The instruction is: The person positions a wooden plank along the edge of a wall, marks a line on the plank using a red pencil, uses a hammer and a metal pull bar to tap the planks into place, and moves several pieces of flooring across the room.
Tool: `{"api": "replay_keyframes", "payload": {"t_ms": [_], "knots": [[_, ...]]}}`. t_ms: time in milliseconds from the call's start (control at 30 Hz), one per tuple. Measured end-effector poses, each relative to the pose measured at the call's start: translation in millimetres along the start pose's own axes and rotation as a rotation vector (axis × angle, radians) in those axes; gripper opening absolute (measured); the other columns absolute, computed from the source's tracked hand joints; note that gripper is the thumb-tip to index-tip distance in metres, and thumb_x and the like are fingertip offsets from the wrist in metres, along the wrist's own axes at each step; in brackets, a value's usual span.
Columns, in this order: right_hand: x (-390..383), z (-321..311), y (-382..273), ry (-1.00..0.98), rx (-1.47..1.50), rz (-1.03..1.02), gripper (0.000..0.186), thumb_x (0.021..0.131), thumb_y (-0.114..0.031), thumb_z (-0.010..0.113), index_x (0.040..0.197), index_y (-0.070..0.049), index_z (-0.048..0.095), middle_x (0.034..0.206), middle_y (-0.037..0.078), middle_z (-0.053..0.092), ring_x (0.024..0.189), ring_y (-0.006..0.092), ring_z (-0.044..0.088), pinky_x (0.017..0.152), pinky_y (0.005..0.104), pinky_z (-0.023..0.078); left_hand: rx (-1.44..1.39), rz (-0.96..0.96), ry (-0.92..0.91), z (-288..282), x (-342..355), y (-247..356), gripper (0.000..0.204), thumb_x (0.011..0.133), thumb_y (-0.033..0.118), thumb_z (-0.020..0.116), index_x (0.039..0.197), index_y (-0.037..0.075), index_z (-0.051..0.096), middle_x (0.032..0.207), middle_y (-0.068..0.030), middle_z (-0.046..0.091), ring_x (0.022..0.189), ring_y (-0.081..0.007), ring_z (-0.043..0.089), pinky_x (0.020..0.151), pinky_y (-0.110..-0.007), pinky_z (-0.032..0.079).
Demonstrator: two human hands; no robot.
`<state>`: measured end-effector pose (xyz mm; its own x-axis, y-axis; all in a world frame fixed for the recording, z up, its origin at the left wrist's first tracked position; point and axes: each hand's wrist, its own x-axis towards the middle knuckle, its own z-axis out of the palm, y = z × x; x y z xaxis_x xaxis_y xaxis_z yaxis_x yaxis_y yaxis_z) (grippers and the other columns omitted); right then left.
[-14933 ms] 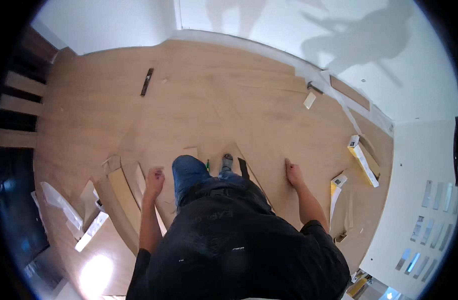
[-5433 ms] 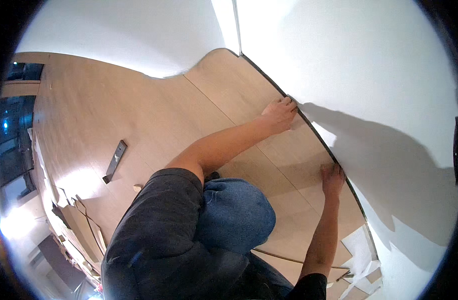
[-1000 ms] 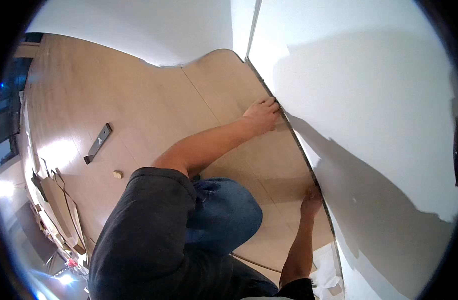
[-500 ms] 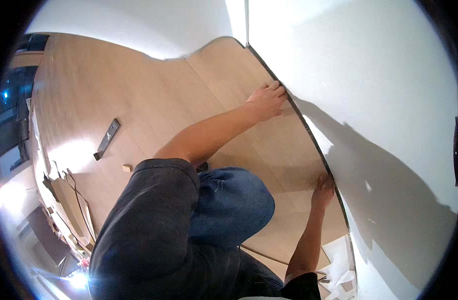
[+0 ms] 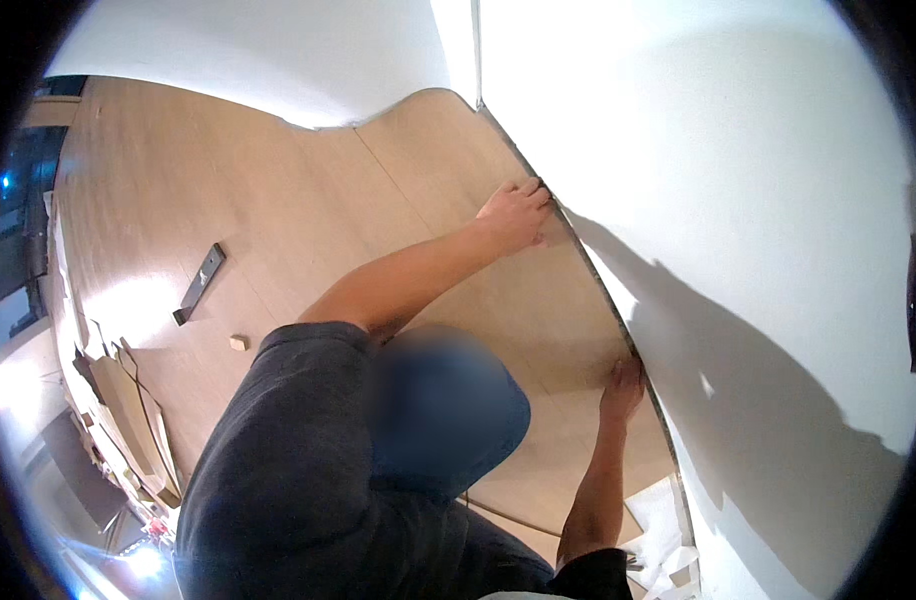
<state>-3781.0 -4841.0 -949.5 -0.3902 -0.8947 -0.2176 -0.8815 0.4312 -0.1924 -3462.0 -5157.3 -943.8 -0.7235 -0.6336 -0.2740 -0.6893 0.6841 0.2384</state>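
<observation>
My left hand (image 5: 516,210) rests at the wall edge of the wood-look floor planks (image 5: 408,170), fingers bent over the dark narrow gap along the white wall (image 5: 748,160). Lower along the same edge, my right hand (image 5: 623,385) has curled fingers at the gap; its fingertips are shadowed and what they grip is unclear. My blue-jeaned knee (image 5: 448,415) is between my arms, near the planks. A dark metal bar (image 5: 200,283) with an angled end lies on the floor to the left, near a small wooden block (image 5: 239,342).
A curved white wall (image 5: 278,50) meets the straight wall at the top. Loose boards and offcuts (image 5: 128,410) lie along the left side, before dark glazing (image 5: 18,220). White sheet scraps (image 5: 663,525) lie at the lower right beside the wall.
I was standing about 15 seconds ago and am now crouched at the wall. Over the last five seconds both hands stay on the edge, with only slight shifts in the view.
</observation>
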Motion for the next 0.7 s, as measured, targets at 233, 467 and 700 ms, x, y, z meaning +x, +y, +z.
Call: {"api": "replay_keyframes", "payload": {"t_ms": [233,467,700], "knots": [[-0.4,10.3,-11.0,0.066,0.056,0.096,0.054,0.108,-0.033,0.047,0.143,0.007,0.052,0.149,0.029,0.049,0.140,0.0449,0.044,0.118,0.0506,0.035,-0.064,-0.013,0.087,-4.7,-4.9,-1.0,0.059,0.097,0.048,0.064,0.140,0.008,0.058,0.145,-0.0102,0.049,0.145,-0.0269,0.036,0.112,-0.046,0.037],[-11.1,54.0,7.7,0.335,-0.007,-0.010,0.055,0.111,-0.037,0.037,0.145,0.004,0.052,0.146,0.027,0.052,0.135,0.0445,0.047,0.114,0.0536,0.038,-0.152,-0.004,0.158,23.5,4.2,-9.8,0.048,0.100,0.045,0.060,0.136,0.013,0.061,0.146,-0.0076,0.048,0.145,-0.0254,0.035,0.112,-0.048,0.035],[-8.4,43.5,6.9,0.316,-0.004,-0.055,0.057,0.110,-0.040,0.039,0.141,0.005,0.053,0.148,0.030,0.048,0.138,0.0459,0.044,0.115,0.0537,0.037,-0.124,0.046,0.341,28.9,10.9,-21.1,0.043,0.104,0.040,0.054,0.136,0.013,0.061,0.140,-0.0051,0.055,0.142,-0.0228,0.041,0.113,-0.043,0.037]]}}
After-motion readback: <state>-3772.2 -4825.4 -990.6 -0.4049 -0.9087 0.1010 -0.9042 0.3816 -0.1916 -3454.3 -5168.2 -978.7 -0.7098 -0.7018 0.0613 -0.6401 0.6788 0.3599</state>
